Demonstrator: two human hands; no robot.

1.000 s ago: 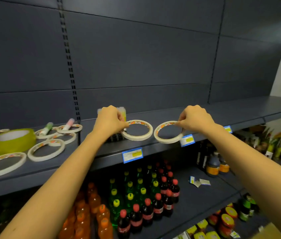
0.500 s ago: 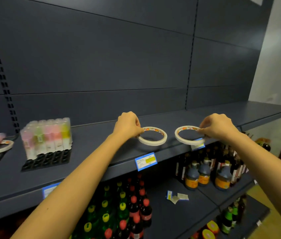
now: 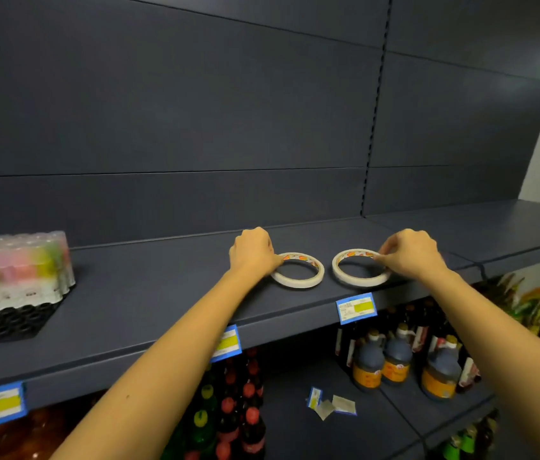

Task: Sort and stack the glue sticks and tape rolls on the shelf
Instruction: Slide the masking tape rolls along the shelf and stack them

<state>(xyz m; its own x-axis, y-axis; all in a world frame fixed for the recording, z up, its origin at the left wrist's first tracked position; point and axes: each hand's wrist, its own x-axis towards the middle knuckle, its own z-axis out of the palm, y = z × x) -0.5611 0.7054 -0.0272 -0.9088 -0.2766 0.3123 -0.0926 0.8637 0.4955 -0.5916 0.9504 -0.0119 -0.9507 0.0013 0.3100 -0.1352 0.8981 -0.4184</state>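
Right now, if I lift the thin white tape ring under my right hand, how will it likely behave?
Probably light: the thin white tape ring is a narrow band with a wide open centre. It appears to lie flat on the dark shelf, so it should not roll unless stood on edge. The right hand pinches its rim, likely grip enough.

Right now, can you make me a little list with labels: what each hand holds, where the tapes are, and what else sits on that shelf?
left hand: pinches the left tape roll at its left edge
right hand: pinches the right tape roll at its far right edge
tape rolls: flat, side by side, not touching, near the front of the shelf
also there: wrapped pack of glue sticks, far left
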